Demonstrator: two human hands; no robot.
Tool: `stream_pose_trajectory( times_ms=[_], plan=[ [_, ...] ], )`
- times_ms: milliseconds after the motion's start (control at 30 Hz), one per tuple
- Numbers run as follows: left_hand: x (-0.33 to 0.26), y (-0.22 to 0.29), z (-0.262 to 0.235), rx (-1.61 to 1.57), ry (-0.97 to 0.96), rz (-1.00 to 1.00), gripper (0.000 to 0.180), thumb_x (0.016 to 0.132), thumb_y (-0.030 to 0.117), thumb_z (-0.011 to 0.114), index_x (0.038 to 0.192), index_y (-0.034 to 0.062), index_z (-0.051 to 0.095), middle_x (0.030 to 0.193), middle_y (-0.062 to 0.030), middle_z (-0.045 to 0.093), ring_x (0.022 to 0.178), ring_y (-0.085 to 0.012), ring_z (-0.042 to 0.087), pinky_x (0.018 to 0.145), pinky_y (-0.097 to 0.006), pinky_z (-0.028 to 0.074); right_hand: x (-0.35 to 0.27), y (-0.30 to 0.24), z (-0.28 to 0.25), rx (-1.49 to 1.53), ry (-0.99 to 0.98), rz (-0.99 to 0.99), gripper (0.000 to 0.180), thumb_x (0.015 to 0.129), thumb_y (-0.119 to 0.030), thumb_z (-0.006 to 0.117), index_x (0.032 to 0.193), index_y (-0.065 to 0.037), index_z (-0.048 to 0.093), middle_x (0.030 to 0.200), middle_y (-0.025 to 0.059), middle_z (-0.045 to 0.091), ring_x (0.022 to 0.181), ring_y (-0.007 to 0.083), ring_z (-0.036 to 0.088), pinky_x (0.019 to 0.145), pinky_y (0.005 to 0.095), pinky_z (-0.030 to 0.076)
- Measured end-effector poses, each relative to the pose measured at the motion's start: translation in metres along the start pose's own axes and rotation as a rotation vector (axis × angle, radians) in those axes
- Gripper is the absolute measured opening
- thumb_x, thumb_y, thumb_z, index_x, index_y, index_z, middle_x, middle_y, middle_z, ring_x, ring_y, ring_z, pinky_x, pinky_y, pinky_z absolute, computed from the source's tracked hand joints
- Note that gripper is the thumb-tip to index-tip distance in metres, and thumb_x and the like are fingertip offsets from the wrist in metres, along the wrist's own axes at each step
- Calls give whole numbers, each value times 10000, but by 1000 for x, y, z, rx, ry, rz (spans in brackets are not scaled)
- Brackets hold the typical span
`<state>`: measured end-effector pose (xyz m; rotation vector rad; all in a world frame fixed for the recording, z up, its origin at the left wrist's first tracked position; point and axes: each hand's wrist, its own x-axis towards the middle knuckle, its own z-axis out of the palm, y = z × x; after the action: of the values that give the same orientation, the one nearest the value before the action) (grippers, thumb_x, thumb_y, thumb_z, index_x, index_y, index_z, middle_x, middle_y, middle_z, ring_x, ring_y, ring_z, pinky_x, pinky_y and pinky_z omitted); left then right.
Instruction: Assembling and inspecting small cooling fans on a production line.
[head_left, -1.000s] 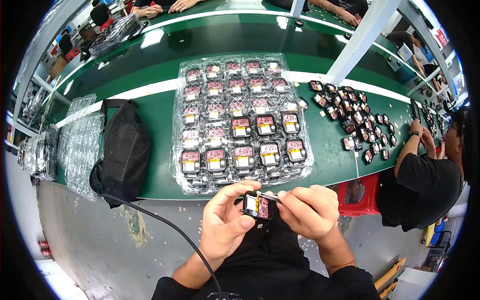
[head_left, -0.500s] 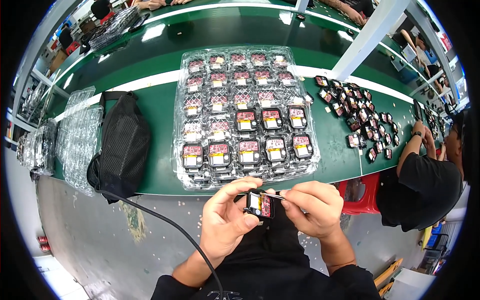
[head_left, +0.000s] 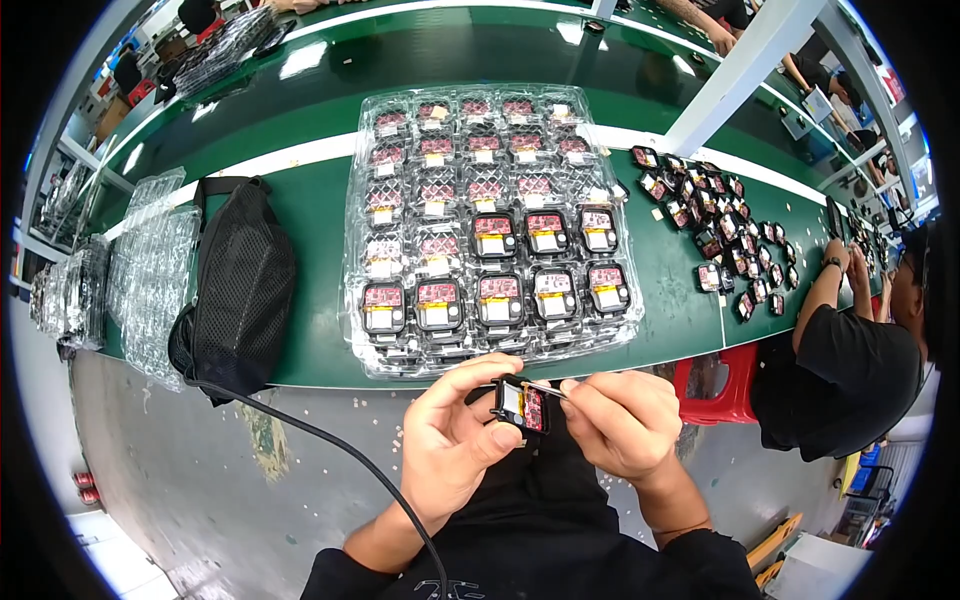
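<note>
My left hand (head_left: 455,445) is closed around the edges of a small black square device housing (head_left: 523,406). It is held tilted in front of my lap, just off the table's near edge. Inside it show a red circuit board, a pale block and yellow tape. Pinched in my right hand (head_left: 632,420) are slim metal tweezers (head_left: 546,389), whose tip meets the housing's upper part; what exactly it touches is too small to tell. Beyond my hands, a stack of clear plastic trays (head_left: 354,325) carries rows of similar housings, several uncovered in the nearer rows.
A black mesh bag (head_left: 245,290) lies left of the trays, beside empty clear trays (head_left: 150,265). A black cable (head_left: 330,440) runs past my left forearm. Loose housings (head_left: 735,225) are heaped right, near a white post (head_left: 740,80). A co-worker (head_left: 845,370) sits right, by a red stool (head_left: 718,395).
The housing has turned slightly in my left hand, and the tweezers have shifted a little with my right hand. My grip on both stays the same.
</note>
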<state>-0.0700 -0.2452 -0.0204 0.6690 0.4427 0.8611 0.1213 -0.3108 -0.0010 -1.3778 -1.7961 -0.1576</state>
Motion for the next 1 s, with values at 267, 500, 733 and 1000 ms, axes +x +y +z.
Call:
stream_pose_trajectory(
  times_ms=[267,500,733,1000],
  plan=[
    [0,2,6,47,43,12,555,851,116,836,1300,-80,575,1373,-192,541,1192,-283,639,955,-366,584,2,-5,2,5,-28,2,211,724,13,813,920,7,734,786,71,662,562,210,628,496,313,495],
    [-1,0,-2,312,-126,346,572,796,-96,811,1317,-53,581,1415,-212,509,1253,-336,614,966,-412,602,8,1,-5,224,-41,260,165,830,9,765,987,14,714,876,108,685,681,201,661,542,277,493],
    [13,14,10,1089,-17,869,587,697,8,915,1215,-14,641,1149,-202,679,1080,-370,710,953,-439,602,45,-26,-5,561,-112,357,361,775,-88,872,1073,23,700,1020,172,714,890,273,726,766,341,593],
    [23,21,-10,1343,247,975,574,797,10,813,1310,-30,558,1270,-242,615,1163,-383,647,1015,-468,533,90,5,45,63,-86,95,178,824,-13,728,1001,-26,719,1017,101,740,825,285,744,687,367,607]
  ],
)
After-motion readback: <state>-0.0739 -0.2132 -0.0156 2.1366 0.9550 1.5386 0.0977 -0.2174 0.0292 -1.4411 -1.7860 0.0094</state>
